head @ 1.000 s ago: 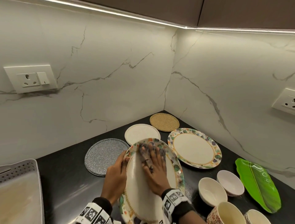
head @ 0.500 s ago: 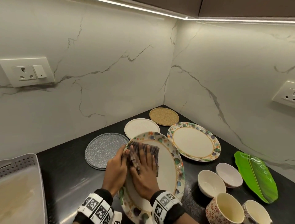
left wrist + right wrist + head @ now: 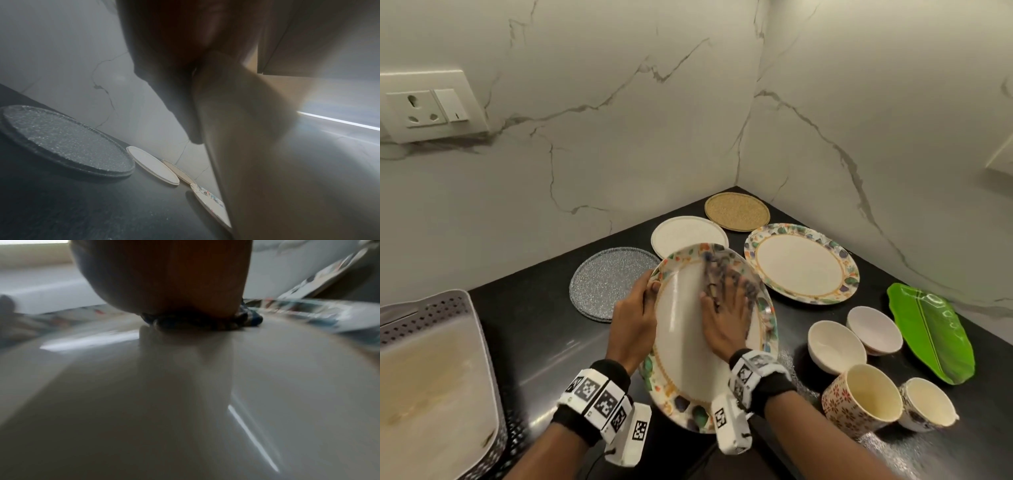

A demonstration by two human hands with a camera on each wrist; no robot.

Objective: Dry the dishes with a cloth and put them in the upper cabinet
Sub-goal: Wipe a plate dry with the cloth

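The left hand (image 3: pixel 635 318) grips the left rim of the floral plate (image 3: pixel 681 342), thumb on the face and fingers curled behind, holding it tilted up off the black counter (image 3: pixel 534 335); the right hand (image 3: pixel 726 320) lies flat with fingers spread, pressing the dark checked cloth (image 3: pixel 722 270) against the plate's upper face near the far rim; the cloth is smeared in the head view, so how it is folded I cannot quite tell, though the right wrist view shows its edge bunched under the palm.

The step in hand looks to be drying the first plate's face; nothing visible has gone to the cabinet yet. A second floral plate (image 3: pixel 801 263), a plain white plate (image 3: pixel 681 233), a grey speckled plate (image 3: pixel 606 281), a woven mat (image 3: pixel 736 210), two white bowls (image 3: pixel 835 346), a green leaf dish (image 3: pixel 931 332) and two mugs (image 3: pixel 863 397) wait on the counter; a perforated tray (image 3: pixel 448 308) sits at the left.

Next, I judge, the cloth should cover the lower half and rim, then the plate be turned for its back; the left grip must stay firm, since a glossy tilted plate may slip.
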